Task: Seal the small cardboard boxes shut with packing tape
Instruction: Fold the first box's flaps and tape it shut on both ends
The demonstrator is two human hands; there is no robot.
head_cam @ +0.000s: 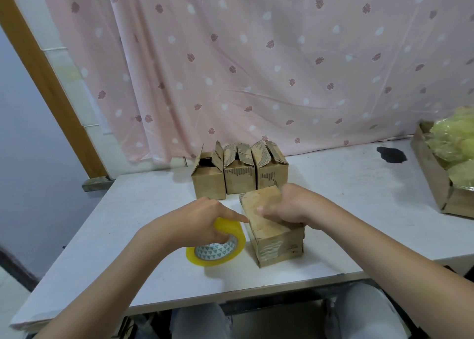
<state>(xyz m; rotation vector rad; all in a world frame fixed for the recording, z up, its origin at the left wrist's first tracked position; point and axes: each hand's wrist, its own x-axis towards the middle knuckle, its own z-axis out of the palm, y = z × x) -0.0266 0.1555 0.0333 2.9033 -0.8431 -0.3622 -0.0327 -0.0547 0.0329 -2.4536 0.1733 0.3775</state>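
Scuffed matt cardboard box (266,225), glossy tape roll (218,246)

Right hand (287,208) hides the box (272,225) top; tray (436,179) cut off

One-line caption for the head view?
Left hand grips tape roll; right hand holds closed box.

Closed box (272,225) near the middle of the table (346,197), right hand (287,208) on its top, tape roll (218,246) just left of it under the left hand (202,220), three open boxes (238,172) in a row behind, large carton (441,179) at far right, curtain (256,56) behind everything
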